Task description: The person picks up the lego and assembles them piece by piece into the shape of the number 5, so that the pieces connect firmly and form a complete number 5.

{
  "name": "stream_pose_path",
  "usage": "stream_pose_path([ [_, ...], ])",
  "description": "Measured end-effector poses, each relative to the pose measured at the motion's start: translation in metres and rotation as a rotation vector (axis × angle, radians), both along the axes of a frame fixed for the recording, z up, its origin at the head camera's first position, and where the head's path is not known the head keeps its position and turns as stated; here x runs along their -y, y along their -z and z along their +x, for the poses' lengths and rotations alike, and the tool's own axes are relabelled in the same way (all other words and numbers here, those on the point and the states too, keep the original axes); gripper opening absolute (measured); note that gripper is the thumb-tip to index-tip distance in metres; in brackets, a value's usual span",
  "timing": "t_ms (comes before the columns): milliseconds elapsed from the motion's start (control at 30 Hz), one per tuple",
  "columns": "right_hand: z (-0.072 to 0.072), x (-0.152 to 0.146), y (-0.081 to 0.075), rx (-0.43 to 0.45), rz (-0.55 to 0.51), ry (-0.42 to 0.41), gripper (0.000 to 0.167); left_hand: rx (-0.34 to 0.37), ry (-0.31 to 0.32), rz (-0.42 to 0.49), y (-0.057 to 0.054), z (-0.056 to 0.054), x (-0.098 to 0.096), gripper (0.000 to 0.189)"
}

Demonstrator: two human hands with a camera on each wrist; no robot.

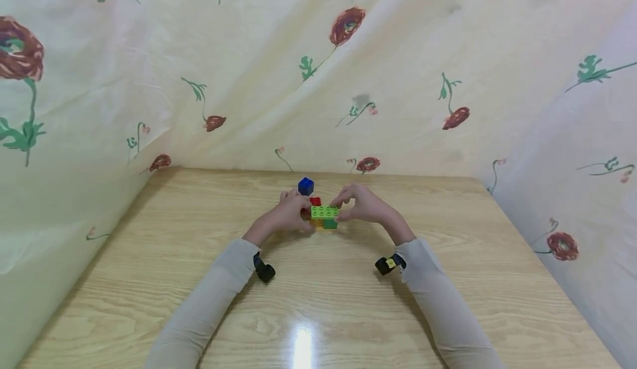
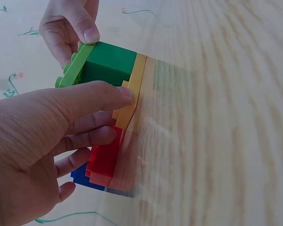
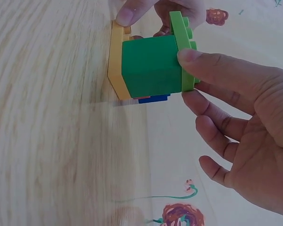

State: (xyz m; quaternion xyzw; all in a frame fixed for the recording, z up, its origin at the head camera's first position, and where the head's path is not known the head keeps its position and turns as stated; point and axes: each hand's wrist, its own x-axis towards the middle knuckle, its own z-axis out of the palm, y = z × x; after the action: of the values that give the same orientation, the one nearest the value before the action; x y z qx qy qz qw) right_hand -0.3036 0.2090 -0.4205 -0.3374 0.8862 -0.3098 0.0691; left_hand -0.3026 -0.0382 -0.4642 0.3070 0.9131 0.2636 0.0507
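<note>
A lime-green studded building brick (image 1: 324, 212) lies flat across the top of a dark green block (image 3: 150, 66). That block stands at one end of a flat orange brick (image 2: 137, 89) on the table. My right hand (image 1: 365, 203) pinches the lime brick's end between thumb and forefinger, its other fingers loosely bent. At the opposite end, my left hand (image 1: 288, 215) holds the orange brick, thumb on the near side and fingers behind. Just beyond are a red brick (image 2: 105, 155) and a blue brick (image 1: 306, 186), near the left fingertips.
The bricks stand on a wood-grain table (image 1: 318, 280), toward its far edge. A pale floral cloth (image 1: 259, 70) hangs behind and along both sides. Black wrist devices show at the left cuff (image 1: 264, 269) and right cuff (image 1: 388, 264).
</note>
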Motion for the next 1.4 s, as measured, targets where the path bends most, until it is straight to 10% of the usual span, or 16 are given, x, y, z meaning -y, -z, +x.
stream_pose_path([
  [567,-0.003,0.0,0.004,0.041,-0.038,0.0,0.029,-0.022,-0.001,-0.032,-0.004,-0.003,0.006,0.027],
  [1000,-0.004,-0.003,0.002,0.062,-0.019,0.022,0.029,0.066,-0.034,0.376,-0.036,-0.028,0.046,0.025],
  [1400,-0.004,-0.003,0.005,0.077,-0.03,0.025,0.029,0.218,-0.049,0.464,-0.018,-0.059,0.052,0.052],
])
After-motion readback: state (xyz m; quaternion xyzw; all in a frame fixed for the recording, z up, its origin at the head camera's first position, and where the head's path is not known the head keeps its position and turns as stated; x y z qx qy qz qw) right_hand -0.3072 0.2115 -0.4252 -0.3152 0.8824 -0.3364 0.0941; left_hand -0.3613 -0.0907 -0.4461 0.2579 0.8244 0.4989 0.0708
